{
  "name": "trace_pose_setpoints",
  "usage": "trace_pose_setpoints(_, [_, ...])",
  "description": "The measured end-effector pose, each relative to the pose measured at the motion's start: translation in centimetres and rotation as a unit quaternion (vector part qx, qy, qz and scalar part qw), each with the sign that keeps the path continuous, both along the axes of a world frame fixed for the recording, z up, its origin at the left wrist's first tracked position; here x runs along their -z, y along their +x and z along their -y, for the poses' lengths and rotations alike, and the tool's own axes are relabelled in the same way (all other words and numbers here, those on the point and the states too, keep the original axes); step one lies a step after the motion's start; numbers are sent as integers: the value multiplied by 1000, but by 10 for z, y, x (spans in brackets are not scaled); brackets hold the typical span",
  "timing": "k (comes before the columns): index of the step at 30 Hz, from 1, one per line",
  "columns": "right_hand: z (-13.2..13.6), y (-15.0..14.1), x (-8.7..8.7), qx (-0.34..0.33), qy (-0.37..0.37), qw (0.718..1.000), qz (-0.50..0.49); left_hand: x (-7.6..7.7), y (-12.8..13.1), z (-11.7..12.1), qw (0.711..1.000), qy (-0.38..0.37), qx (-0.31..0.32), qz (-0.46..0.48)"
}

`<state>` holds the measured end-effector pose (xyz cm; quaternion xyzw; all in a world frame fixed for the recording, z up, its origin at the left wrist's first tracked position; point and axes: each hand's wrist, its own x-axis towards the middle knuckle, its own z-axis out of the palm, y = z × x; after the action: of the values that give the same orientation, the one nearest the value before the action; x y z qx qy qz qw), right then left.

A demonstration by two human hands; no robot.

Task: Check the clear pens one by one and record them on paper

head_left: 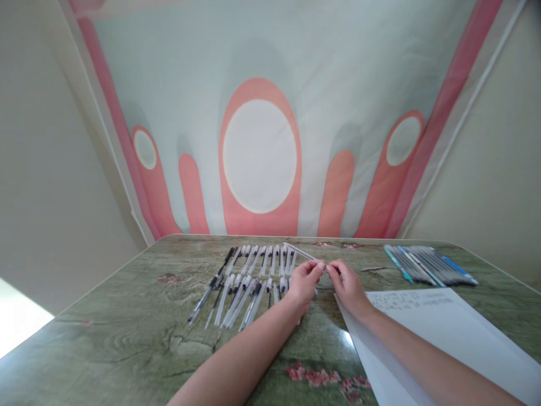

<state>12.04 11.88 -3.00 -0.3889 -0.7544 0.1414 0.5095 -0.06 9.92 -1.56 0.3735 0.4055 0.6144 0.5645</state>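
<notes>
My left hand (305,281) is closed around a slim, pale translucent pen (299,250), which slants up and away to the left. At the pen's near end, the fingertips of my right hand (347,286) are pinched together, almost touching the left thumb. Any small part between those fingertips is too small to make out. Just left of my hands, clear pen barrels with white and black ends lie in two rows, the back row (264,259) and the front row (240,301). My left hand hides the right end of the front row.
A white sheet of paper (456,344) with handwriting lies under my right forearm. Behind it, a bundle of dark, blue and teal pens or refills (429,265) rests on the green wood-patterned table (127,327). A pink and pale green patterned backdrop (262,56) stands behind the table.
</notes>
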Motion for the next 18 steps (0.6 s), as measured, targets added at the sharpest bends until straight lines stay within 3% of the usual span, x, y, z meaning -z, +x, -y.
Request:
trace_pose_setpoints(7, [-2,0,2,-25,-94,995,-19,1,1,3,999,16,26,-32])
trace_pose_setpoints(14, [-2,-2,2,-85,-260,952,-137,4,2,1,999,12,16,-39])
trace_pose_setpoints(18, [-3,0,2,-103,-277,942,-163,3,0,-3,1000,-15,3,5])
